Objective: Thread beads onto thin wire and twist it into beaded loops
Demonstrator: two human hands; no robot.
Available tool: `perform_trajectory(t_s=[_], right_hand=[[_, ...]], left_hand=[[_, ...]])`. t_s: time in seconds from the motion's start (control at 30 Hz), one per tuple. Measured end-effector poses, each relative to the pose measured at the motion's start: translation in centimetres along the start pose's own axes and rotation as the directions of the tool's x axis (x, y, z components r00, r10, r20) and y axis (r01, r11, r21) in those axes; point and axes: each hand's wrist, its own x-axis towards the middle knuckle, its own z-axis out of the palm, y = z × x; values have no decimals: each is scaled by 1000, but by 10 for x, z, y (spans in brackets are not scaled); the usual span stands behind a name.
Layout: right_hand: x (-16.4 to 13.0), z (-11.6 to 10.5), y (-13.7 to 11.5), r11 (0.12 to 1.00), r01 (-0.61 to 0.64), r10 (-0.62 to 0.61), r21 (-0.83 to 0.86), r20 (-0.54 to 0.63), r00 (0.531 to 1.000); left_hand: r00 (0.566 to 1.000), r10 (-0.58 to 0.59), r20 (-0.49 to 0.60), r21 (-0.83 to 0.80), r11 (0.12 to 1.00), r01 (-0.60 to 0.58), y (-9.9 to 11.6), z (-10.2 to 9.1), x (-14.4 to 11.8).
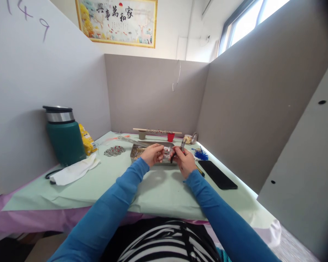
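Note:
My left hand (153,154) is closed in a pinch over the front of a metal tray (132,157); what its fingertips hold is too small to make out. Close by on the right, my right hand (186,162) is wrapped round a pair of pliers (183,145), whose metal jaws point up and away from me. Small beads (139,153) lie in the tray's left part, and shiny reddish and clear bits show between my two hands. A bundle of thin wires (131,139) rests across the tray's back left edge.
Left stand a green flask (65,142), a yellow packet (87,140), a white cloth (75,170) and a beaded wire pile (114,151). Behind, a beaded stick (157,131) spans a grey cup (142,135) and red cup (171,137). Right are blue tassels (201,154) and a black phone (218,175).

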Motion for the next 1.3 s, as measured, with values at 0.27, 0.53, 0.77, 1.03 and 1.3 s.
perform_trajectory(t_s=[0.27, 0.53, 0.77, 1.03, 1.3], right_hand=[[-5, 3, 4, 995, -95, 97, -36, 73, 993], [0, -2, 4, 996, -86, 85, -30, -46, 995], [7, -7, 1, 1000, 10, -2, 29, -244, 970], [6, -9, 9, 995, 21, -37, -93, -169, 985], [4, -7, 7, 994, -12, 0, -109, -110, 994]], left_hand=[[988, 154, 6, 257, 955, -150, -6, 8, -3], [964, 248, 92, 514, 818, -259, -5, 10, -6], [898, 431, 88, 826, 473, -308, -6, -1, -2], [853, 518, -66, 997, 71, 35, -9, -17, 4], [913, 380, -151, 965, -145, 220, -9, -21, 8]])
